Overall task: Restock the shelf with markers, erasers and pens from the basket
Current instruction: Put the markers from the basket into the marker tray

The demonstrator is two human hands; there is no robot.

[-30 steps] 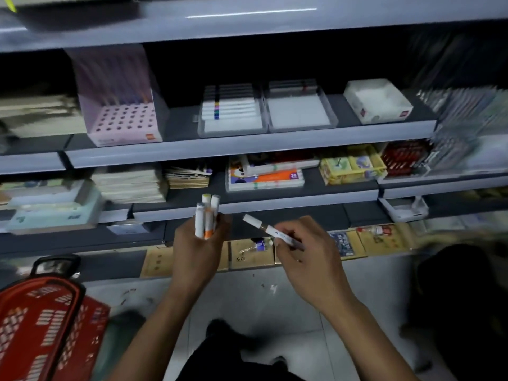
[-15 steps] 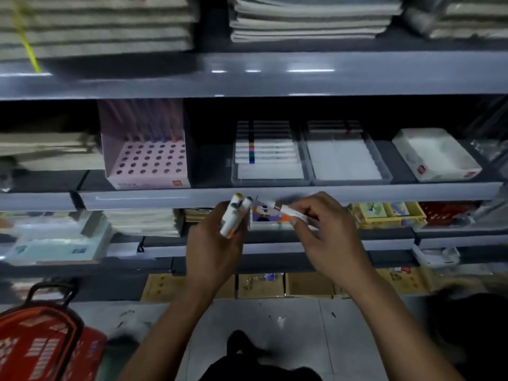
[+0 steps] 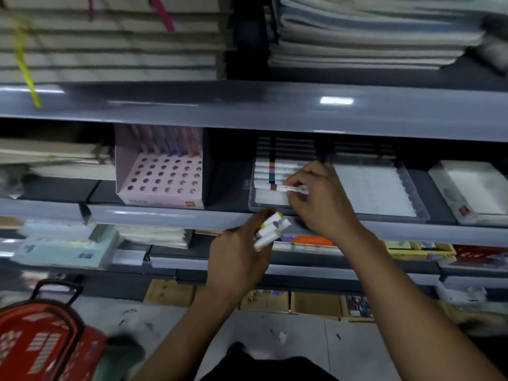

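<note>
My right hand (image 3: 321, 199) pinches a single white marker (image 3: 291, 188) and holds it flat over a clear tray (image 3: 251, 204) on the middle shelf, just in front of a row of white markers with coloured bands (image 3: 275, 171). Below the shelf edge, my left hand (image 3: 239, 259) grips a small bundle of white markers (image 3: 270, 229), tips pointing up and right. The red basket (image 3: 41, 339) stands on the floor at the lower left.
A pink holder with round holes (image 3: 162, 177) stands left of the tray. A second clear tray (image 3: 371, 188) and a white box (image 3: 472, 191) lie to the right. Stacked notebooks (image 3: 365, 31) fill the top shelf. Boxed goods (image 3: 308, 240) sit on the lower shelves.
Both hands rose toward the middle shelf. My right hand carried its marker up and over the clear tray. The view tilted upward, so the top shelf's stacks came into sight.
</note>
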